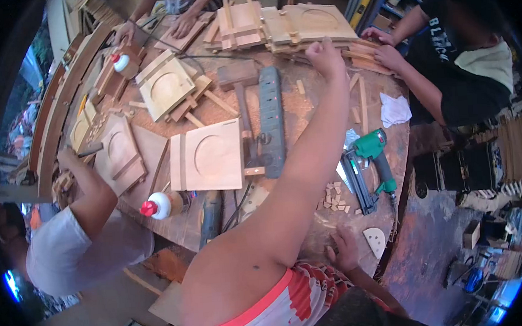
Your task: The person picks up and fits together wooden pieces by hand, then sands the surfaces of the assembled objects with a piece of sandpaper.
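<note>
My left hand (326, 58) reaches far across the workbench, its fingers curled closed at the front edge of a stacked wooden panel (318, 21) with a round recess. Whether anything is pinched in those fingers cannot be made out. Low on the near side, my right hand (342, 250) lies on the bench edge with fingers apart, holding nothing. Between the two hands rests a green pneumatic nail gun (366, 165). Small wood pieces (335, 198) are scattered beside it, and a pale half-round piece with holes (374, 241) is near my right hand.
A dark power strip (271, 120) and a wooden mallet (238, 76) lie mid-bench. Recessed panels (221, 155) and glue bottles (162, 205) stand leftward. Co-workers sit around: one hand (66, 158) holds a tool at left, others (389, 56) touch wood at right. A white cloth (395, 109) lies at the edge.
</note>
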Available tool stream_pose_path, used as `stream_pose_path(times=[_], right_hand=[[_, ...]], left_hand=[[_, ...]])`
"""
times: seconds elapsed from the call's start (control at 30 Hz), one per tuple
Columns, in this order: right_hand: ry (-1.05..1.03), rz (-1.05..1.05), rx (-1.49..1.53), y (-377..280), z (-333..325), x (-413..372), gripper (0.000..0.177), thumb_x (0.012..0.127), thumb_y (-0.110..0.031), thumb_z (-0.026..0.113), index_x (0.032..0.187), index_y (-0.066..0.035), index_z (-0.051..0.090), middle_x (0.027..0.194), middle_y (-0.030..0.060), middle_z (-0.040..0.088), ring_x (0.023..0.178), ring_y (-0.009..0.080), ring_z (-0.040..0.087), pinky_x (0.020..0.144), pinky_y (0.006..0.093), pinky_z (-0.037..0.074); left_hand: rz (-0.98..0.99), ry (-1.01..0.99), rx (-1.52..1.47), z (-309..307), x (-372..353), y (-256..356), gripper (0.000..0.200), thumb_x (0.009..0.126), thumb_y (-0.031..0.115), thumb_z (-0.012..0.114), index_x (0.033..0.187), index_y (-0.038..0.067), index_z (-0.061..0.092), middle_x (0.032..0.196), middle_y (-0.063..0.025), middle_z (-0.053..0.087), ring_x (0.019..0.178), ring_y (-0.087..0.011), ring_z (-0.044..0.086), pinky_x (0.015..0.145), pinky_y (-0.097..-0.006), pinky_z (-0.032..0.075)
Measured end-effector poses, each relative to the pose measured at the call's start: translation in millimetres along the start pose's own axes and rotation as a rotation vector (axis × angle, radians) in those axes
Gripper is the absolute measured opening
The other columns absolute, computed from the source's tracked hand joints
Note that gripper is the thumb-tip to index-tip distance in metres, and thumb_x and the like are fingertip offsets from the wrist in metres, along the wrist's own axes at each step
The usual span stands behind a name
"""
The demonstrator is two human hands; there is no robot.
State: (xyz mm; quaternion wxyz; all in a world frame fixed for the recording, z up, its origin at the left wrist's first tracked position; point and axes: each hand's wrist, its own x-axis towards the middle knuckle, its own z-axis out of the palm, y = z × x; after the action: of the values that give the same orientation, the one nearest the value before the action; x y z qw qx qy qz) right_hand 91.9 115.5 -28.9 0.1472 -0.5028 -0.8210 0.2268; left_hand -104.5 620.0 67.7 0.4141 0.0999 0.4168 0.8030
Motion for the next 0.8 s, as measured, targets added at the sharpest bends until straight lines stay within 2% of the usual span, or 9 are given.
stream_pose_path(times=[0.13, 0.23, 0.3, 0.33, 0.37, 0.43, 0.47, 0.73, 0.8], right_hand=[[0.048, 0.0, -0.031, -2.7, 3.4, -1.6, 0.049, 0.075, -0.017, 0.072, 0.12, -0.004, 0.058, 0.14, 0.0238, 0.047, 0.131, 0.0437, 0.044, 0.111, 0.0529, 0.033], [0.08, -0.007, -0.039, -0.7, 7.1, -2.5, 0.049, 0.075, -0.019, 0.073, 0.12, -0.005, 0.058, 0.138, 0.023, 0.049, 0.13, 0.0442, 0.044, 0.111, 0.0542, 0.034], [0.087, -0.003, -0.054, 1.2, 8.4, -2.3, 0.05, 0.075, -0.02, 0.074, 0.12, -0.006, 0.058, 0.136, 0.022, 0.05, 0.129, 0.0443, 0.045, 0.11, 0.0555, 0.034], [0.075, -0.003, -0.06, 1.3, 7.4, -0.6, 0.049, 0.075, -0.021, 0.074, 0.119, -0.006, 0.058, 0.136, 0.0219, 0.05, 0.129, 0.044, 0.045, 0.11, 0.0553, 0.034], [0.06, 0.0, -0.066, 0.9, 7.3, -1.1, 0.048, 0.075, -0.021, 0.075, 0.118, -0.006, 0.059, 0.136, 0.0217, 0.05, 0.129, 0.0438, 0.045, 0.11, 0.055, 0.035], [0.062, 0.013, -0.049, 1.0, 7.6, -1.5, 0.048, 0.075, -0.021, 0.075, 0.118, -0.006, 0.059, 0.136, 0.0213, 0.05, 0.13, 0.0432, 0.045, 0.11, 0.0548, 0.034], [0.06, 0.023, -0.03, 1.1, 6.3, -2.5, 0.047, 0.075, -0.021, 0.075, 0.117, -0.006, 0.06, 0.137, 0.021, 0.05, 0.13, 0.0426, 0.045, 0.111, 0.0546, 0.034], [0.06, 0.017, -0.039, 1.0, 5.7, -2.3, 0.049, 0.076, -0.019, 0.074, 0.12, -0.006, 0.058, 0.139, 0.0212, 0.048, 0.132, 0.0428, 0.043, 0.111, 0.0546, 0.033], [0.061, -0.002, -0.049, 1.0, 6.7, -3.5, 0.05, 0.075, -0.018, 0.073, 0.121, -0.006, 0.057, 0.14, 0.0228, 0.046, 0.131, 0.0443, 0.042, 0.111, 0.0547, 0.034]], left_hand=[[0.471, 0.394, 0.416, -23.5, 36.4, 82.1, 0.051, 0.082, 0.019, 0.066, 0.121, -0.007, 0.047, 0.108, -0.0199, 0.055, 0.106, -0.0284, 0.054, 0.093, -0.038, 0.043], [0.4, 0.455, 0.711, -56.3, 123.5, 79.2, 0.058, 0.083, 0.024, 0.067, 0.129, -0.005, 0.045, 0.119, -0.0223, 0.054, 0.108, -0.0304, 0.054, 0.091, -0.0407, 0.044], [0.247, -0.082, 0.575, -86.9, 174.1, 57.5, 0.067, 0.078, 0.034, 0.073, 0.128, -0.004, 0.051, 0.113, -0.0227, 0.062, 0.098, -0.0414, 0.06, 0.089, -0.0483, 0.048], [0.041, -0.233, 0.594, -88.3, 165.0, 71.8, 0.065, 0.076, 0.035, 0.077, 0.128, 0.002, 0.056, 0.111, -0.0174, 0.067, 0.094, -0.0332, 0.064, 0.078, -0.0467, 0.052], [0.04, -0.238, 0.594, -87.5, 153.5, 83.3, 0.065, 0.076, 0.035, 0.077, 0.128, 0.002, 0.056, 0.111, -0.0174, 0.067, 0.094, -0.0332, 0.064, 0.078, -0.0467, 0.052], [-0.354, -0.258, 0.505, -81.2, 133.8, 97.8, 0.065, 0.076, 0.037, 0.079, 0.128, 0.004, 0.057, 0.112, -0.0136, 0.067, 0.096, -0.0249, 0.064, 0.072, -0.0433, 0.052], [-0.411, -0.388, 0.563, -80.7, 126.2, 103.2, 0.072, 0.077, 0.05, 0.076, 0.134, 0.014, 0.052, 0.12, -0.0097, 0.063, 0.107, -0.0241, 0.06, 0.09, -0.0462, 0.047], [-0.542, -0.506, 0.473, -90.0, 129.7, 100.0, 0.057, 0.079, 0.039, 0.077, 0.125, 0.013, 0.057, 0.116, -0.0082, 0.064, 0.107, -0.0241, 0.061, 0.089, -0.0468, 0.05], [-0.566, -0.465, 0.196, -90.7, 121.2, 89.8, 0.05, 0.08, 0.03, 0.077, 0.122, 0.013, 0.058, 0.111, -0.0055, 0.065, 0.098, -0.0199, 0.064, 0.08, -0.0395, 0.053]])
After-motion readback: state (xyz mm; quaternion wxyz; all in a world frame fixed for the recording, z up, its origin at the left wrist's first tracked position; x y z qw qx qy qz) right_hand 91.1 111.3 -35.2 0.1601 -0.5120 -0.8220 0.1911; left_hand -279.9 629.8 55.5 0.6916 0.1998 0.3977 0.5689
